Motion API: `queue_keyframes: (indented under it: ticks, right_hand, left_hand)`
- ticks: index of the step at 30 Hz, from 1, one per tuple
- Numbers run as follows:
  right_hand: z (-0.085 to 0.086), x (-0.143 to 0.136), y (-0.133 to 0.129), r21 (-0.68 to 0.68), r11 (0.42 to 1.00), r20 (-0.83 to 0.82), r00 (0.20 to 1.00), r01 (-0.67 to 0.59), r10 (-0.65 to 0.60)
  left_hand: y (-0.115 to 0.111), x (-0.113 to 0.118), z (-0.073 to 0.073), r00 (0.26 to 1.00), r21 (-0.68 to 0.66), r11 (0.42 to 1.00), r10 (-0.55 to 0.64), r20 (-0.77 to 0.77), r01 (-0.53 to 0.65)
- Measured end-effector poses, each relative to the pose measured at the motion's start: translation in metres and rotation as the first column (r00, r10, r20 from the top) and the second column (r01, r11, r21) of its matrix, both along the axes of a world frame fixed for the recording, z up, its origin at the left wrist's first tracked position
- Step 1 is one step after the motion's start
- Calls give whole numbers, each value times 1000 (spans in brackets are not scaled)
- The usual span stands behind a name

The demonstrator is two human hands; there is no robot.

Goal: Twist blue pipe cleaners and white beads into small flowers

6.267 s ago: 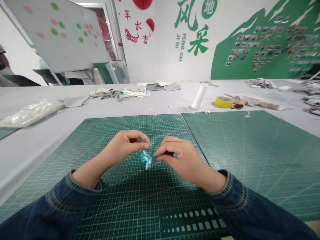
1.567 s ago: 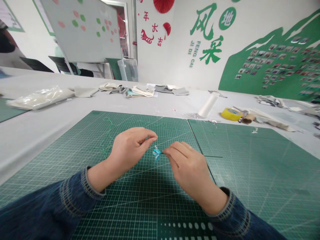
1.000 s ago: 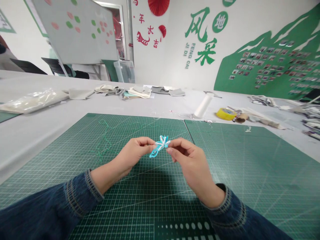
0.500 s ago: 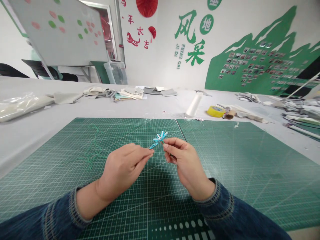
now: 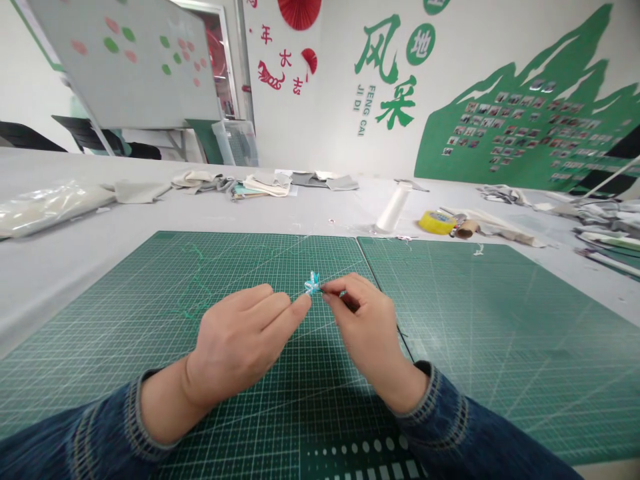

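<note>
A small blue-and-white flower [image 5: 313,284], made of narrow looped petals, is held between my two hands above the green cutting mat [image 5: 260,413]. My right hand [image 5: 367,327] pinches it at its dark green stem, just behind the petals. From the other side my left hand [image 5: 245,333] is closed, with its thumb and fingertip at the lower petals; the fingers behind are curled out of sight. The flower's face is turned towards the left hand. A dark strand shows on the mat past my right wrist.
Loose green thread [image 5: 200,303] lies on the mat at the left. Beyond the mat stand a white thread cone [image 5: 394,210] and a yellow tape roll [image 5: 437,222]. Fabric scraps [image 5: 267,185] line the table's back; a plastic-wrapped bundle [image 5: 55,208] is at the left.
The flower has turned and shifted slightly left and down. My left hand has gone from a blue petal loop at arm's length to right against the petals. The view has shifted slightly.
</note>
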State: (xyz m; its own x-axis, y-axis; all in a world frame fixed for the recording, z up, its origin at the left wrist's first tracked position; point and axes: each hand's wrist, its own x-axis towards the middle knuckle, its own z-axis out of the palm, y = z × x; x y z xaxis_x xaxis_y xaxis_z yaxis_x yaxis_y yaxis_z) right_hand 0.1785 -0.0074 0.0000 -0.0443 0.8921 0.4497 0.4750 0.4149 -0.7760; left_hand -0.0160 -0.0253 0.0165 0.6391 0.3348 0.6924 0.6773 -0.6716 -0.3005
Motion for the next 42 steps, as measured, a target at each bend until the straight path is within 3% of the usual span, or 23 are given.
queue_keyframes:
  ticks: [3, 12, 15, 19, 24, 30, 34, 38, 42]
  right_hand:
    - [0, -1, -5, 156, 987, 137, 990, -44, 23]
    - [-4, 0, -11, 266, 955, 409, 912, -132, 12]
    - [-5, 0, -11, 298, 941, 441, 898, -161, 14]
    - [-4, 0, -10, 323, 923, 452, 891, -211, 46]
    - [-3, -2, -9, 383, 883, 485, 872, -271, 57]
    - [-3, -1, -10, 385, 860, 467, 875, -334, 131]
    - [-1, -1, -10, 312, 878, 353, 902, -364, 249]
    - [3, -1, -8, 169, 923, 130, 936, -347, 328]
    - [6, -1, -5, -48, 961, -160, 952, -272, 262]
  left_hand:
    - [-1, -2, 3, 1000, 26, 1000, 15, -7, -15]
    - [2, -1, 4, 1000, 67, 998, 20, -16, -18]
    - [6, -1, 6, 995, -26, 997, 73, 67, -71]
    - [13, -4, 10, 961, -289, 951, 176, 212, -111]
    - [22, -8, 13, 924, -606, 795, 248, 290, -23]
    - [35, -14, 10, 892, -786, 616, 322, 316, 56]
    - [44, -17, 5, 865, -902, 385, 367, 343, 195]
    - [49, -15, 0, 793, -876, 125, 379, 477, 467]
    - [47, -7, -7, 691, -788, 17, 470, 549, 615]
